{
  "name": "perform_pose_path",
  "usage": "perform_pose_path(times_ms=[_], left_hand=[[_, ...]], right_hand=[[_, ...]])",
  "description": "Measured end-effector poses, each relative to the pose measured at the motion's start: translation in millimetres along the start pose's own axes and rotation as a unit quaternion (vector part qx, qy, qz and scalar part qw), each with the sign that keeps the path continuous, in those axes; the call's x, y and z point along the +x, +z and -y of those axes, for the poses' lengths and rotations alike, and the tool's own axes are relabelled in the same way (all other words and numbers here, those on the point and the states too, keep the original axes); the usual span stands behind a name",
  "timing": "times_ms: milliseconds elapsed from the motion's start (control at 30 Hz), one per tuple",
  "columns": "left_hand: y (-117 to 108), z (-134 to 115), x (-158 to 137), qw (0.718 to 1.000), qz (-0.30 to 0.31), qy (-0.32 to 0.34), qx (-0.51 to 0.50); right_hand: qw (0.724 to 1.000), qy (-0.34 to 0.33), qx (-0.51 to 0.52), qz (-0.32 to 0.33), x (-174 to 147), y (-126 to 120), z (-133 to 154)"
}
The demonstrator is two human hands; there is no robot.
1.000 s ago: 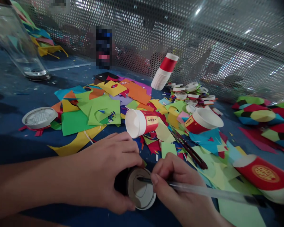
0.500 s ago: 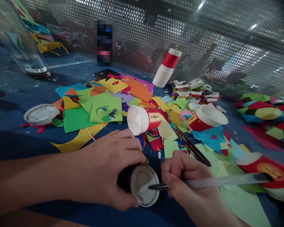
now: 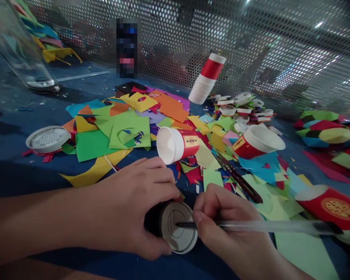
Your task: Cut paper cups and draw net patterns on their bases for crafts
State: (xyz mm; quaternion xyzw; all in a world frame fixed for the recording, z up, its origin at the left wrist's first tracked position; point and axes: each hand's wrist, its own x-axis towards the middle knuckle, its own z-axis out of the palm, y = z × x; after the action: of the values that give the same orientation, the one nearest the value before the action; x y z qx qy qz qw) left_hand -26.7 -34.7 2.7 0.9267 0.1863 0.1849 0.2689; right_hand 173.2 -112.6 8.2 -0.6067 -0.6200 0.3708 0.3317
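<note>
My left hand (image 3: 151, 210) is wrapped round a paper cup (image 3: 182, 239), its round white base turned up toward me. On that base is a drawn dark outline with a line inside it. My right hand (image 3: 221, 225) grips a pen (image 3: 245, 225) with a clear barrel and a dark tip. The pen tip rests on or just over the drawing on the cup base; I cannot tell which. Just beyond my hands a red and white paper cup (image 3: 170, 146) lies on its side. The cup's far side is hidden by my left hand.
Coloured paper scraps (image 3: 128, 128) cover the middle of the blue table. A stack of cups (image 3: 207, 79) leans before a perforated metal screen (image 3: 169, 42). A glass bottle (image 3: 32, 66) stands at left. More red cups (image 3: 256, 144) lie at right, beside a dark slotted strip (image 3: 239, 177).
My right hand has shifted the pen tip slightly left, further inside the outline. A line now shows within it. My left hand still holds the cup in place.
</note>
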Motion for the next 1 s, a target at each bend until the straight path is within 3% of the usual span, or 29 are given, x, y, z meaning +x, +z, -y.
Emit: perform_pose_path(times_ms=[233, 433, 567, 700, 867, 1000], left_hand=[[2, 1, -1, 1.000, -0.005, 0.008, 0.006], [3, 2, -1, 1.000, -0.006, 0.013, 0.002], [2, 2, -1, 1.000, -0.004, 0.014, 0.000], [1, 2, 0, 1.000, 0.001, 0.006, 0.001], [2, 1, 0, 1.000, -0.001, 0.005, -0.004], [2, 1, -1, 1.000, -0.007, 0.004, 0.000]], right_hand=[[0.999, -0.041, 0.028, 0.022, -1, -3, -6], [0.994, -0.021, 0.073, -0.083, 2, 2, -13], [0.995, 0.007, 0.059, -0.079, 1, 7, -12], [0.994, -0.021, 0.051, -0.093, -1, 7, -12], [0.999, -0.030, 0.009, -0.020, 0, -1, -6], [0.998, -0.044, 0.038, 0.003, -1, -4, -8]])
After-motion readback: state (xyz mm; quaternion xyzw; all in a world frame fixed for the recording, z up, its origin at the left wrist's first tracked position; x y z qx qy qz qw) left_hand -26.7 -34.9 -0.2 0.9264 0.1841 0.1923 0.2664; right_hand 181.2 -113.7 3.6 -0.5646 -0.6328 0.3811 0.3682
